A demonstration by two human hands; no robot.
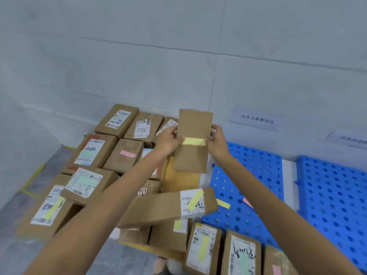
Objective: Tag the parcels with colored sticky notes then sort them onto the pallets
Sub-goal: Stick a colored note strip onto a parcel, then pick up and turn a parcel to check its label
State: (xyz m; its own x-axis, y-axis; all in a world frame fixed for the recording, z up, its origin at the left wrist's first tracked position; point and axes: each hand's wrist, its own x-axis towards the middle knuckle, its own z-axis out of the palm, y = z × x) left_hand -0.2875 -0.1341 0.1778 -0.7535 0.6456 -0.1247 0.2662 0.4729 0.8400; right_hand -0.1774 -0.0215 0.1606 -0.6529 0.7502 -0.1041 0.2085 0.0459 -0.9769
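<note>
A flat brown cardboard parcel (193,153) is held upright in the air between both hands, plain side toward me. A yellow sticky note (193,141) lies across its middle. My left hand (167,141) grips the parcel's left edge, thumb at the note's left end. My right hand (217,140) grips the right edge, thumb by the note's right end. Below and to the left lie several brown parcels; some carry yellow (195,199), green (87,152) or pink (128,153) notes. A blue perforated pallet (256,169) lies to the right under the held parcel.
A second blue pallet (335,195) sits at the far right. Loose yellow (223,203) and pink (247,202) notes lie on the near pallet. White tiled wall stands behind, with paper signs (257,119). Yellow tape (32,179) marks the grey floor on the left.
</note>
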